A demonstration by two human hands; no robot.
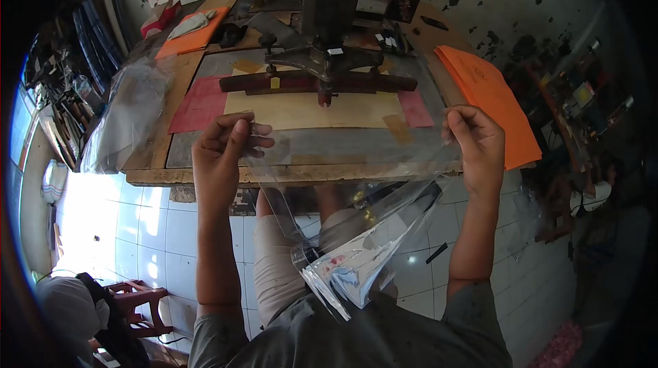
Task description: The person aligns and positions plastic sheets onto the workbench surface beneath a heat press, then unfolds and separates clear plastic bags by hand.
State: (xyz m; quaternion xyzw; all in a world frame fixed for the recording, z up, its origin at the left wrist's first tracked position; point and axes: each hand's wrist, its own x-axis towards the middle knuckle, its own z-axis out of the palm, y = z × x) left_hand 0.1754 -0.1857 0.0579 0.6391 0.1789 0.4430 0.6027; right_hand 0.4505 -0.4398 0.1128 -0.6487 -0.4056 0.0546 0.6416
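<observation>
A clear plastic sheet (363,251) hangs between my two hands, in front of the table edge. Its lower part droops over my lap and shines with reflections. My left hand (229,142) pinches the sheet's upper left corner, some fingers curled loosely. At the upper right corner, my right hand (476,142) grips it between thumb and fingers. Beyond the hands stands a press (325,63) with a dark red metal bar. Under the bar lies a cream sheet (295,111), with pink sheets (200,104) at its sides.
Orange printed sheets (490,101) are stacked at the table's right. More clear plastic (130,111) hangs over the left edge. An orange sheet (199,32) with a cloth on it lies at the back left. A red stool (140,306) stands on the tiled floor.
</observation>
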